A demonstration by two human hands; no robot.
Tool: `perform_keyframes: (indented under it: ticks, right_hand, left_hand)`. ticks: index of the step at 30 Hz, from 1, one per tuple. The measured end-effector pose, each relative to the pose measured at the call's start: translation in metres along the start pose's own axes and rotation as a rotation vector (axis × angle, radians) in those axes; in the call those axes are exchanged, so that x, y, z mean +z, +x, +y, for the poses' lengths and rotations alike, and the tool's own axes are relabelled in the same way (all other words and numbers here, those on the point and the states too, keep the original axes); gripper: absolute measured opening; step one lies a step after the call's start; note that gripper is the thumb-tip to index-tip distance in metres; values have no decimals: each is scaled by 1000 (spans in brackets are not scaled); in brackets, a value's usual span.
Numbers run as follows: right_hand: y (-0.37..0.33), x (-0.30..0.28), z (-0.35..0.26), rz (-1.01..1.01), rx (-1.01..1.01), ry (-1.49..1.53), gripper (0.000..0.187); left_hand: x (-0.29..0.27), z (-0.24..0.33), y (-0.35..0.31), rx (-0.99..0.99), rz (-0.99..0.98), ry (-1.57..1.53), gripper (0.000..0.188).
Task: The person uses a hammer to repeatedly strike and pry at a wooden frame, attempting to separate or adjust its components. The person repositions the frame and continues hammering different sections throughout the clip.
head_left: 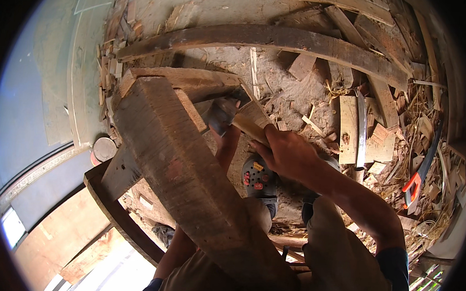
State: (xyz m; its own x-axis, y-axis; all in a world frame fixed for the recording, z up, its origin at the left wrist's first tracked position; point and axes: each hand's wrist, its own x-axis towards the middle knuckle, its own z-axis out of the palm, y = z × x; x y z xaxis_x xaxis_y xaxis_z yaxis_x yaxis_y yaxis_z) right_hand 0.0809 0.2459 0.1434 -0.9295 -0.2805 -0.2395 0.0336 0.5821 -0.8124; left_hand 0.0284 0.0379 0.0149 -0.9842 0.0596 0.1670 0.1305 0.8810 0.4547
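My right hand (290,153) is wrapped round the pale wooden handle (252,129) of a hammer-like tool. Its dark, blocky head (223,115) lies right over my left hand (230,137), beside the timber frame's inner edge. Most of my left fingers are hidden behind that head, so their grip cannot be made out. My left forearm passes under a thick wooden beam (177,166), which slopes from the upper left down to my lap. A shorter timber (194,77) joins its far end, and another piece of wood (255,112) runs close to the tool.
A long curved timber (269,38) lies beyond the frame. To the right are a board (350,127), a curved blade (361,133), a saw with an orange-and-black handle (412,188) and scattered wood shavings. My dark clog (259,178) is below the tool. A round tin (105,149) stands at left.
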Motion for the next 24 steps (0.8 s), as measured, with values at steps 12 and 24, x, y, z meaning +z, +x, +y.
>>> perform_keyframes:
  ticks: [12,24]
  right_hand:
    - [-5,7,-14,6,-9,88,38]
    - [-11,-2,-11,6,7,143,38]
  left_hand:
    - [23,-23,-2,-30,207,109,44]
    - [21,-46,6,54,79,27,35]
